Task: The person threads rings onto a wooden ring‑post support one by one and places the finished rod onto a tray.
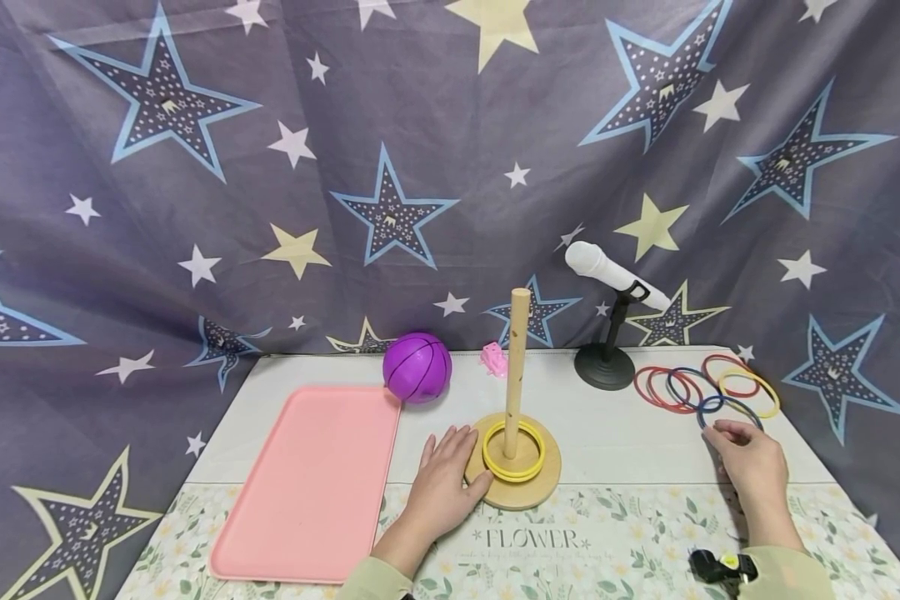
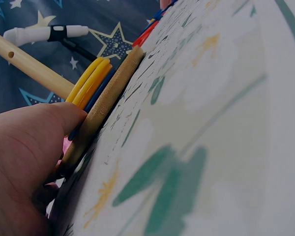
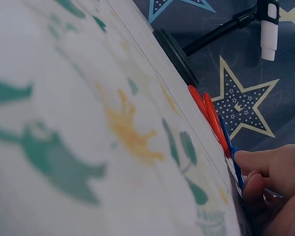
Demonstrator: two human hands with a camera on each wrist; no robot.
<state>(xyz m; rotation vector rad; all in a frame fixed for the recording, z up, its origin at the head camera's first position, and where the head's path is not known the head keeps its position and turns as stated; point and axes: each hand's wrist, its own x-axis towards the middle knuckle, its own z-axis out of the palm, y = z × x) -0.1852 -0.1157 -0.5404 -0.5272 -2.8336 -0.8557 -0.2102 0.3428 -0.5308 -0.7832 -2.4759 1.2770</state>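
A pale sleeve [image 1: 787,575] leads to the right hand [image 1: 753,462]; its grip, partly hidden, seems to pinch a blue ring [image 1: 745,405] at the desk's [image 1: 607,450] right. Thin and round, the ring should be light, stiff, best taken by its rim. The left hand's [image 1: 447,483] spread grip touches the wooden base [image 1: 521,494].
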